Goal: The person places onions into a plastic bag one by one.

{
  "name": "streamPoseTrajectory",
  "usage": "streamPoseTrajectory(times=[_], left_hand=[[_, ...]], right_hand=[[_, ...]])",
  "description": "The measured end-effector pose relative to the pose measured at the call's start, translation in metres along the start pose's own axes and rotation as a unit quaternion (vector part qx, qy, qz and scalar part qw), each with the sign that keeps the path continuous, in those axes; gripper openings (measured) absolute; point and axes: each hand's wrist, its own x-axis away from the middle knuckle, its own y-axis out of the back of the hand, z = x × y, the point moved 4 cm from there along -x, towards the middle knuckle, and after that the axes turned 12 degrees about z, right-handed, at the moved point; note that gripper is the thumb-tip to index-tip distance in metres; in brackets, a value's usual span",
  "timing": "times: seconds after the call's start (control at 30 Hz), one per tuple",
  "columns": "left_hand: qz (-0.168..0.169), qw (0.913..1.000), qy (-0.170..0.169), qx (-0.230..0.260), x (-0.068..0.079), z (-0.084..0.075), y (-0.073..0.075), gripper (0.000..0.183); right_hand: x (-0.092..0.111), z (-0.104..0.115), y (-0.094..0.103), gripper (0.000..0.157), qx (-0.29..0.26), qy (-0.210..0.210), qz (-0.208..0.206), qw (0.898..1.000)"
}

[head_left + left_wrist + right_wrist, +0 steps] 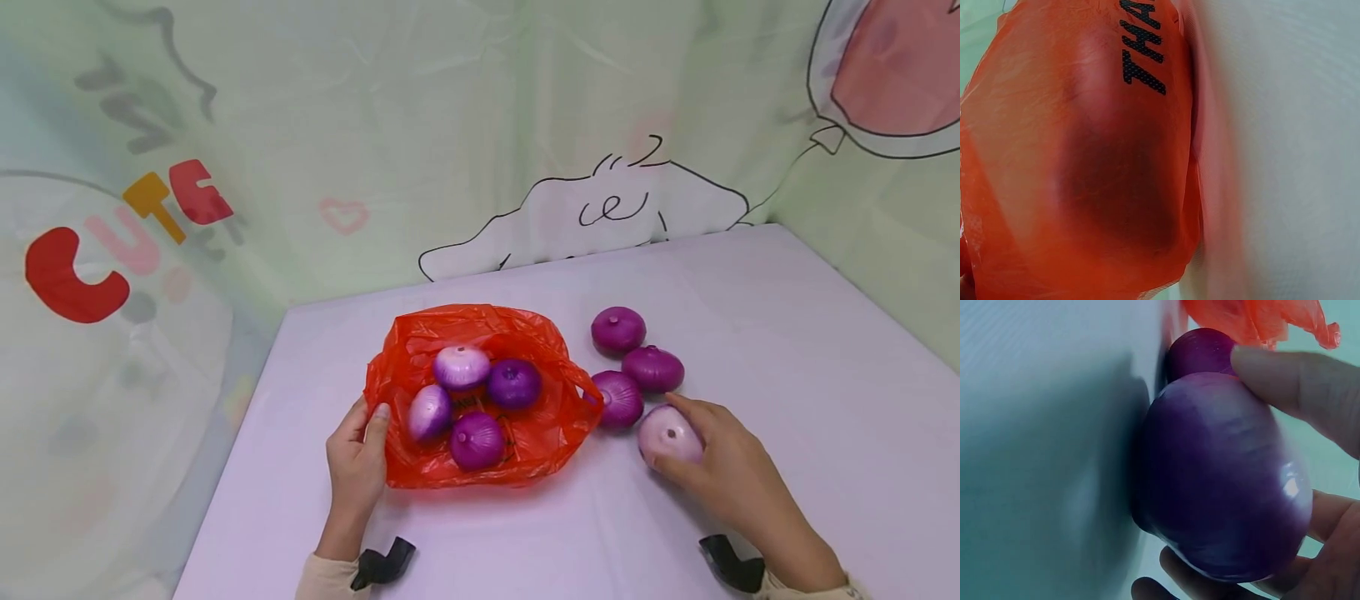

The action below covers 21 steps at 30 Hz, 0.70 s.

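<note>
A red plastic bag lies with its mouth spread toward the head camera, several purple onions inside. My left hand grips the bag's left edge, thumb on the inner side. In the left wrist view the bag's printed side fills much of the picture, with dark round shapes showing through. To the right of the bag, my right hand holds a pale-topped purple onion between thumb and fingers. From the right wrist, that onion appears large and glossy, close beside the table surface.
Three more onions sit in a cluster between the bag's right edge and my right hand. The table has a pale cover. Behind it hangs a printed curtain with letters and drawings.
</note>
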Motion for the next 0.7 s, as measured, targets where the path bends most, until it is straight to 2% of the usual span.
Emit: streamPoseTrajectory(times=[0.37, 0.7], left_hand=[[-0.002, 1.0000, 0.003, 0.001, 0.0000, -0.0005, -0.0005, 0.033], [-0.001, 1.0000, 0.006, 0.002, -0.0005, -0.0001, -0.0002, 0.034]], right_hand=[[-0.0004, -0.0018, -0.0024, 0.090, 0.005, -0.004, -0.005, 1.000], [-0.0026, -0.0006, 0.0002, 0.095, 0.012, -0.052, 0.023, 0.998]])
